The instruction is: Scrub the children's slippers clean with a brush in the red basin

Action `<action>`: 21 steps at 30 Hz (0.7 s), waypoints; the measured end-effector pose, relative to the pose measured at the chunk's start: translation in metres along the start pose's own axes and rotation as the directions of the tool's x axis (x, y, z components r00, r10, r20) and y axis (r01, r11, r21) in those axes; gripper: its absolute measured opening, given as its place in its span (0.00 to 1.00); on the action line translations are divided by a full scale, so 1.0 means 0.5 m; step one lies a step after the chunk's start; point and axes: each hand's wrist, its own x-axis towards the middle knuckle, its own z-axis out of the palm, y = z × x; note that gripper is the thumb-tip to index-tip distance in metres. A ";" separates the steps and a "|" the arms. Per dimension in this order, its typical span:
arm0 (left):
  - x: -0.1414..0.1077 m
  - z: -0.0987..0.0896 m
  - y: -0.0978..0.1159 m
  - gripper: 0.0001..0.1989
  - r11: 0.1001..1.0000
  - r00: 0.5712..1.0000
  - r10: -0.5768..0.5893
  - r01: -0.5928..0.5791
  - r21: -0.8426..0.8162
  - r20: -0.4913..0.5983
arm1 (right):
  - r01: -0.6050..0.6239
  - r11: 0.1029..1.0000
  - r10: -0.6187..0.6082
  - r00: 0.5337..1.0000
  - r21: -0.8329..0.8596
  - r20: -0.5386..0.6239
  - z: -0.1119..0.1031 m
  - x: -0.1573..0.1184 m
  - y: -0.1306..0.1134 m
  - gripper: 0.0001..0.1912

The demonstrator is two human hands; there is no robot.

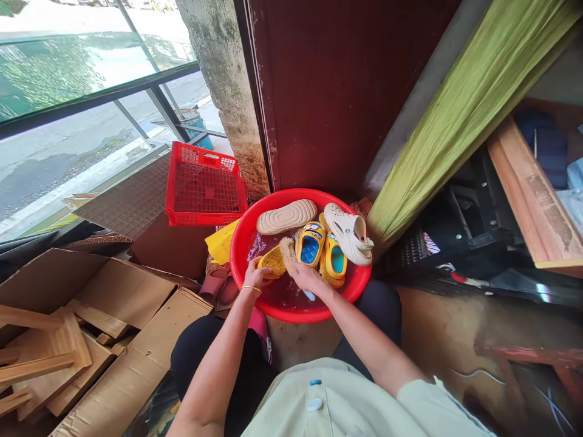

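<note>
A red basin (298,314) with water stands between my knees. My left hand (255,276) grips a yellow shoe (273,261) over its left side, the patterned sole facing up. Closed round a beige scrub brush (288,249), my right hand (306,276) holds the bristles against that shoe's right end. Behind the right hand lie a yellow clog with a blue inside (310,247) and another with a teal inside (337,260). One cream shoe (286,217) rests sole up at the back, and a cream clog (350,233) leans on the right rim.
Behind the basin on the left sits a red crate (207,188). A cardboard box (132,303) with wood pieces is at the left. A green curtain (455,121) and a wooden table (537,200) stand right.
</note>
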 end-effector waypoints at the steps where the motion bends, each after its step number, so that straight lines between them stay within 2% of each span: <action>1: 0.000 -0.001 0.004 0.32 0.999 1.000 -0.014 0.015 -0.035 0.006 | 0.027 1.000 -0.027 1.000 -0.002 0.017 0.003 -0.014 -0.001 0.26; 5: 0.003 0.008 0.012 0.30 0.989 0.999 -0.018 0.022 -0.149 0.027 | 0.079 0.994 -0.073 0.994 -0.074 0.081 0.009 -0.066 -0.009 0.28; 8: 0.001 0.013 0.018 0.30 0.985 1.000 -0.013 0.016 -0.174 0.018 | 0.089 0.987 -0.078 0.993 -0.133 0.084 0.001 -0.083 -0.020 0.29; 15: -0.016 0.005 0.027 0.28 0.980 0.998 0.043 -0.036 -0.198 0.036 | 0.130 0.977 -0.117 0.989 -0.166 0.087 -0.002 -0.088 -0.023 0.29; 19: -0.032 0.004 0.038 0.32 0.985 0.991 0.126 -0.119 -0.127 0.048 | 0.046 0.989 -0.038 0.998 -0.138 0.056 0.003 -0.071 0.006 0.29; 21: -0.041 -0.005 0.053 0.33 0.984 0.985 0.162 -0.157 -0.079 0.062 | 0.014 0.998 -0.013 1.000 -0.054 0.020 0.002 -0.057 0.025 0.28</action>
